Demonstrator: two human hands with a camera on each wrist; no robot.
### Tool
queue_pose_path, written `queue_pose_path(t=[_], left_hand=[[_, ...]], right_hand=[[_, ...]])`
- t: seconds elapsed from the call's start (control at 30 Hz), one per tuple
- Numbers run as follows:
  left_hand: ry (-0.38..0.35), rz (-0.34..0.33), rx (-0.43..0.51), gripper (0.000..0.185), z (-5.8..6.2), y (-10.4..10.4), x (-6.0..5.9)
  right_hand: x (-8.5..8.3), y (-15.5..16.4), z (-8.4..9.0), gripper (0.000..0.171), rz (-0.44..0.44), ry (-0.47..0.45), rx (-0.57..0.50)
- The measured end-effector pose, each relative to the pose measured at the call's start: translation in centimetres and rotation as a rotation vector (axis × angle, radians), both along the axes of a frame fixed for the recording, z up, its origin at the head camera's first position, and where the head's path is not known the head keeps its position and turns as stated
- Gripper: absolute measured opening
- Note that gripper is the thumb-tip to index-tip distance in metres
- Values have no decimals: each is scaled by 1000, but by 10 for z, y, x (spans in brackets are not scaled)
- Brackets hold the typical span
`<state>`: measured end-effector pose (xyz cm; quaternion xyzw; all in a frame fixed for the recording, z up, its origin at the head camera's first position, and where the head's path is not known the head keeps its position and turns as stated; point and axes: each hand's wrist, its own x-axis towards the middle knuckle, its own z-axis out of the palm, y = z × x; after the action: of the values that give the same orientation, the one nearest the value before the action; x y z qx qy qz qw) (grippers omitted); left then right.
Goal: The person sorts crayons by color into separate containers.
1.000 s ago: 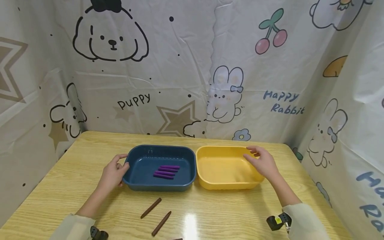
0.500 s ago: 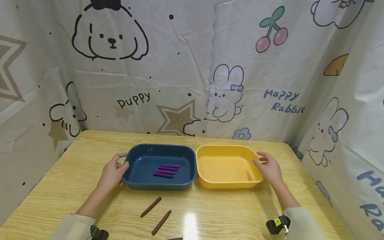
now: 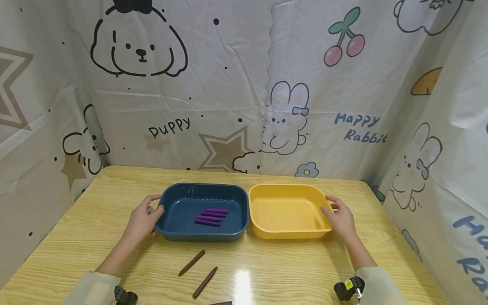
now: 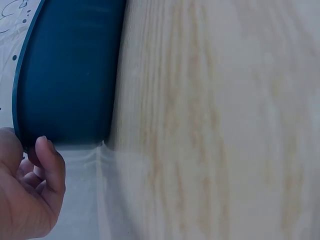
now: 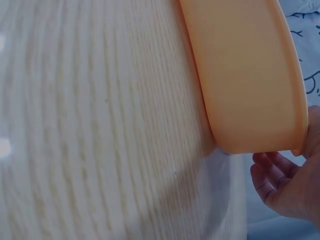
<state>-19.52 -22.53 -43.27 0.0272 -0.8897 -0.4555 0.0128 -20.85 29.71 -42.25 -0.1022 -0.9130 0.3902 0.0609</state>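
Fingers on both outer ends, folks! The left hand (image 3: 142, 218) has the blue tray (image 3: 202, 238) pinched at its left rim, thumb over the inside, fingers curled outside and below the lip. Across the way, the right hand (image 3: 341, 218) grips the yellow tray (image 3: 291, 234) by its right end, thumb inside the rim, fingers bent around outside.

Technique, then: this looks like a two-tray positioning hold, and even, light pressure from each side would serve best. Squeeze inward too hard and the rims could ride up on each other; lift one end and the contents could roll.

So both trays sit between the hands, flat on the counter (image 3: 126, 186), side by side, rims meeting or nearly so. Inside the blue one, well off the left fingers, lie four purple sticks (image 3: 211, 219) in a neat row. Nearer the person, outside the trays: two brown sticks (image 3: 192, 263), slanted, and a third brown piece (image 3: 222, 303) cut off by the frame.
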Motion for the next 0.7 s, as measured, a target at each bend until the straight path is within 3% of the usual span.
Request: queue_pose_path(t=[0.33, 0.5, 0.7], left_hand=[[18, -47, -62, 50, 9, -5, 4], [84, -43, -168, 58, 16, -7, 14], [134, -70, -234, 54, 25, -6, 28]], right_hand=[[-2, 0, -4, 50, -9, 20, 5], [-3, -1, -5, 51, -16, 3, 6], [-5, 1, -5, 51, -26, 6, 0]])
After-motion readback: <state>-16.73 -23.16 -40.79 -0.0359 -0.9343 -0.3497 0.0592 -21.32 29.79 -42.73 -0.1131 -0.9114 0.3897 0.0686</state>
